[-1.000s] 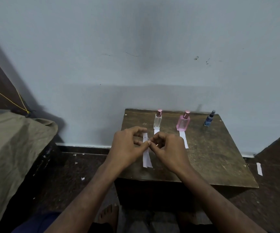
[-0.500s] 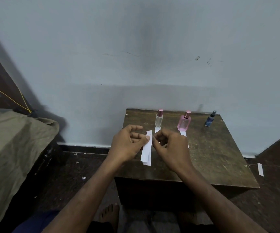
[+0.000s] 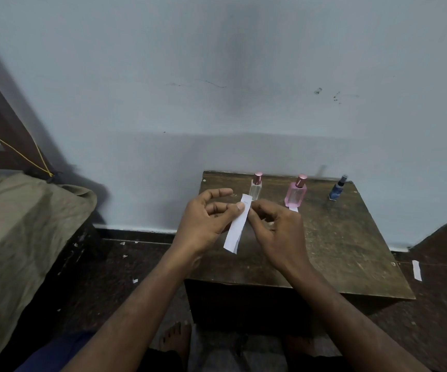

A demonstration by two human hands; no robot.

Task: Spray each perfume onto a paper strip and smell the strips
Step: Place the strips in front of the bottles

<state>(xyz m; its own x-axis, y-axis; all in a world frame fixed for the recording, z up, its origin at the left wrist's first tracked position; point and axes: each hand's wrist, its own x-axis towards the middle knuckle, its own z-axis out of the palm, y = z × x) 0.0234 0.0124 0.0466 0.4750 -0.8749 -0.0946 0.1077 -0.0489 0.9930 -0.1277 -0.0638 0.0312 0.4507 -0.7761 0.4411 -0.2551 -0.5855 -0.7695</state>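
Left hand [image 3: 203, 220] and right hand [image 3: 276, 228] both pinch paper strip [image 3: 237, 226]; faint writing on it unreadable.

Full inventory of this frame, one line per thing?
clear bottle: 1, clear with pink cap, table rear left
pink bottle: 1, pink, table rear middle
blue bottle: 1, blue with dark top, table rear right
held strip: 1, white, above table between the hands
table strip: 1, white, before pink bottle
floor strip: 1, white, right of table
table: 1, dark wood, against wall
cloth: 1, olive, left
left hand: pinches held strip
right hand: at held strip's edge, grip unclear
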